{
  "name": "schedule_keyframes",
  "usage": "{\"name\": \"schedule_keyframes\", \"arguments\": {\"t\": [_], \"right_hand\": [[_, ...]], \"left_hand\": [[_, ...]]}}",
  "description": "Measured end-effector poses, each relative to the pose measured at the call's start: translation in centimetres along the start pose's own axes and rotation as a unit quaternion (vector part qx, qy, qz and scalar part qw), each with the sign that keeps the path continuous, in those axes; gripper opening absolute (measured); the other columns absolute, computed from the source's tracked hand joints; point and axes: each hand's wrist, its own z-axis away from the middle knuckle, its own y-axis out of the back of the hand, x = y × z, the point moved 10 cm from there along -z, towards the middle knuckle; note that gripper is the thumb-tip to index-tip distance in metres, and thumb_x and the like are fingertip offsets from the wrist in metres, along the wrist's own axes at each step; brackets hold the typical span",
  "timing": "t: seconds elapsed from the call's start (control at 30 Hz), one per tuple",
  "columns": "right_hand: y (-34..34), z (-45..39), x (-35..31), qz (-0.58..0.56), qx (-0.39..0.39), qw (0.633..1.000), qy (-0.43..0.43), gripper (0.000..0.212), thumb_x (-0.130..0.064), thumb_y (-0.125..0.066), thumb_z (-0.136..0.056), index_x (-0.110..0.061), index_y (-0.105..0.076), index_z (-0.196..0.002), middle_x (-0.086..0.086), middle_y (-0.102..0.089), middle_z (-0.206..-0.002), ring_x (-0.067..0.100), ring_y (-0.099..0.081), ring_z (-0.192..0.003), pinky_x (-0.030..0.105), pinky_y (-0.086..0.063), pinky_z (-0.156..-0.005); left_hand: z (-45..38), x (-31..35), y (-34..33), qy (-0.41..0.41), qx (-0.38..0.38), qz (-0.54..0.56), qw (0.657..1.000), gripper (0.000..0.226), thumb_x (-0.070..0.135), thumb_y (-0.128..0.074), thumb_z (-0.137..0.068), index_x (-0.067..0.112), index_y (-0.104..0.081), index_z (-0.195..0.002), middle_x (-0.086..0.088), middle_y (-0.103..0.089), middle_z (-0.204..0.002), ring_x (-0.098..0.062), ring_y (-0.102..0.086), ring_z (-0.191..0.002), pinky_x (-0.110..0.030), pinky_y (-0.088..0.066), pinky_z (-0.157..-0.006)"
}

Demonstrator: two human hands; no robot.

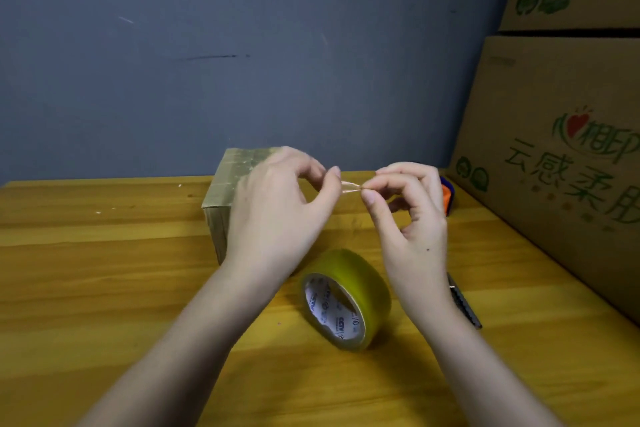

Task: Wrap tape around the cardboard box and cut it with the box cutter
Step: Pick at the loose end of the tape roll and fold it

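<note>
A small cardboard box [221,191], shiny with tape, stands on the wooden table [104,288] near the wall. My left hand [277,215] hovers in front of it and hides much of it. My right hand [412,218] is just to the right. Between the fingertips of both hands stretches a small crumpled scrap of clear tape [351,185], pinched at each end. A yellowish tape roll [349,298] stands on its edge on the table below my hands. The dark box cutter [465,305] lies right of the roll, partly hidden by my right forearm.
Large printed cardboard cartons [554,156] are stacked along the right side of the table. An orange and blue object [447,196] peeks out behind my right hand. A grey-blue wall [242,45] closes off the back.
</note>
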Motion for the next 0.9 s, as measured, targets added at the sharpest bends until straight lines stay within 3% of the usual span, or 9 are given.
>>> {"name": "schedule_keyframes", "arguments": {"t": [0.07,0.17,0.23,0.3,0.6,0.73,0.9], "right_hand": [[0.3,-0.1,0.2,-0.004,0.003,1.000,-0.007,0.009,-0.009,-0.062,-0.088,-0.017,-0.063,-0.087,-0.002,-0.052,-0.098,0.004,-0.053,-0.094,0.013,-0.043,-0.076],[0.4,-0.4,0.3,0.006,-0.005,1.000,-0.006,0.008,-0.010,-0.062,-0.088,-0.018,-0.063,-0.087,-0.005,-0.053,-0.097,0.005,-0.053,-0.094,0.015,-0.044,-0.076],[0.2,-0.3,0.0,0.005,-0.014,1.000,0.002,0.006,-0.010,-0.062,-0.088,-0.016,-0.064,-0.088,-0.003,-0.053,-0.097,0.007,-0.053,-0.093,0.018,-0.046,-0.076],[0.1,-0.3,-0.3,0.003,-0.017,1.000,0.009,0.005,-0.010,-0.062,-0.088,-0.014,-0.064,-0.088,0.000,-0.053,-0.097,0.007,-0.053,-0.092,0.019,-0.046,-0.075],[0.6,-0.5,-0.1,0.001,-0.013,1.000,0.010,0.007,-0.010,-0.064,-0.087,-0.017,-0.064,-0.087,-0.003,-0.054,-0.095,0.008,-0.055,-0.090,0.022,-0.047,-0.073],[0.6,-0.5,-0.2,0.009,-0.021,0.999,0.023,0.004,-0.014,-0.064,-0.087,-0.017,-0.065,-0.087,-0.007,-0.061,-0.091,0.012,-0.058,-0.090,0.031,-0.049,-0.074],[0.5,-0.4,0.1,0.019,-0.028,0.999,0.005,0.005,-0.027,-0.060,-0.087,-0.027,-0.064,-0.089,-0.019,-0.062,-0.088,0.012,-0.058,-0.090,0.029,-0.050,-0.077]], "left_hand": [[-0.2,0.5,1.5,-0.031,0.048,-0.021,0.998,0.024,0.035,-0.053,-0.085,0.023,-0.049,-0.064,0.007,-0.065,-0.082,-0.011,-0.061,-0.082,-0.035,-0.048,-0.074],[-0.1,2.0,2.6,-0.092,0.066,0.094,0.989,0.015,0.020,-0.056,-0.087,0.016,-0.055,-0.072,0.003,-0.064,-0.084,-0.014,-0.061,-0.085,-0.038,-0.048,-0.077],[0.7,4.0,2.0,-0.167,0.049,0.039,0.984,0.010,0.021,-0.058,-0.086,0.015,-0.064,-0.082,0.002,-0.063,-0.089,-0.015,-0.060,-0.089,-0.038,-0.046,-0.080],[1.2,4.4,0.4,-0.191,0.012,-0.037,0.981,0.016,0.032,-0.058,-0.087,0.021,-0.069,-0.091,0.005,-0.062,-0.095,-0.013,-0.059,-0.093,-0.034,-0.041,-0.084],[1.0,2.9,-1.4,-0.159,-0.026,-0.067,0.985,0.018,0.042,-0.057,-0.086,0.029,-0.070,-0.089,0.010,-0.060,-0.094,-0.011,-0.058,-0.092,-0.034,-0.039,-0.088],[0.3,1.5,-1.8,-0.103,-0.057,0.025,0.993,0.016,0.046,-0.058,-0.078,0.035,-0.069,-0.077,0.013,-0.061,-0.085,-0.007,-0.059,-0.088,-0.045,-0.046,-0.087],[-0.4,-0.7,-2.2,-0.027,-0.060,0.114,0.991,0.025,0.056,-0.062,-0.068,0.032,-0.065,-0.061,0.014,-0.065,-0.081,-0.005,-0.063,-0.082,-0.039,-0.050,-0.082]]}}
